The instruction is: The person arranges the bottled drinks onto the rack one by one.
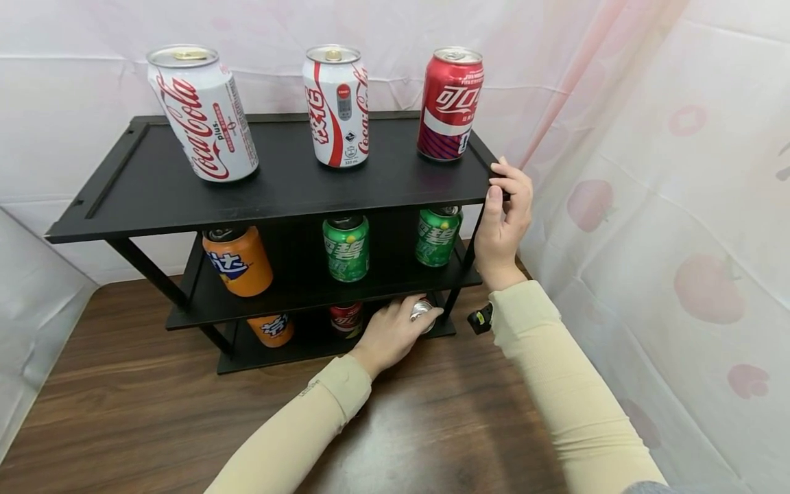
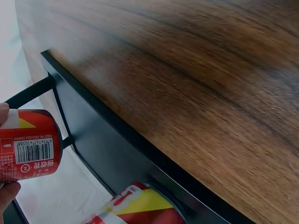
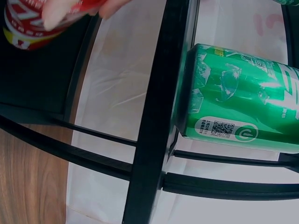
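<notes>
A three-tier black shelf rack [image 1: 278, 199] stands on the wooden table. My left hand [image 1: 389, 334] reaches to the right end of the bottom tier and holds a red Coca-Cola can [image 2: 35, 149]; only its silver top [image 1: 422, 309] shows in the head view. In the left wrist view this can's base looks raised off the bottom tier. Beside it stands another red can with a yellow band [image 2: 145, 205]. My right hand [image 1: 506, 226] grips the right front corner of the top tier, thumb in front. A green can [image 3: 238, 93] stands on the middle tier, near that hand.
On top stand two white Coca-Cola cans [image 1: 206, 123] [image 1: 337, 110] and a red one [image 1: 452, 106]. An orange can [image 1: 239, 261] and two green cans [image 1: 346, 250] fill the middle tier. Another orange can [image 1: 271, 331] is below. A pale curtain [image 1: 666, 206] hangs close on the right.
</notes>
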The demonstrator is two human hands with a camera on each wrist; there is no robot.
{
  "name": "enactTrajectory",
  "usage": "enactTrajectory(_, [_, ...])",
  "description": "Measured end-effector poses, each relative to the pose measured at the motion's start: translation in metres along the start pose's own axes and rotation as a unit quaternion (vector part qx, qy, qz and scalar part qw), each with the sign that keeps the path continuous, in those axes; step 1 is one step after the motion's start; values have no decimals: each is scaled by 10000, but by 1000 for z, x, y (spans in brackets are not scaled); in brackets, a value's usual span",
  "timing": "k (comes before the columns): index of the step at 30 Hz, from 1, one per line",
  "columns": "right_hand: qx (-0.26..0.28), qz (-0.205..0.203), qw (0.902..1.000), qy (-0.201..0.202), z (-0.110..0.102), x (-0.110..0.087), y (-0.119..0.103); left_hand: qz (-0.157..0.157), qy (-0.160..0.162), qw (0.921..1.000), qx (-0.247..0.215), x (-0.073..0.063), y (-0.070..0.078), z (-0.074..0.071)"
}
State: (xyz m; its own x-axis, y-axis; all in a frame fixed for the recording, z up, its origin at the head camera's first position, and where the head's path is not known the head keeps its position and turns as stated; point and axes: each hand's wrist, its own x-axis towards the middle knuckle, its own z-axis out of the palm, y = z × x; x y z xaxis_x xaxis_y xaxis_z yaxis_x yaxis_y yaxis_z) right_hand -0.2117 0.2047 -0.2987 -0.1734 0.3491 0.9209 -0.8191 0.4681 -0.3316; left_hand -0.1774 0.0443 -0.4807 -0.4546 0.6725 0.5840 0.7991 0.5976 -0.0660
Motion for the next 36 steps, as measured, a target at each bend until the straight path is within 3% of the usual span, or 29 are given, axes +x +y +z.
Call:
enactTrajectory(9, [11, 16, 10000, -19, 1, 0, 1, -34, -275, 9996, -5, 8, 2, 8])
enactTrajectory(19, [58, -35, 10000, -37, 1, -1, 2, -568, -888, 9944, 73, 12, 3, 15])
enactTrajectory(30, [14, -13, 10000, -5, 0, -1, 4, -1120, -876, 9898, -9, 15, 4, 28])
enactTrajectory(36, [5, 32, 10000, 52, -4, -6, 27, -1442, -635, 9874, -130, 14, 2, 36])
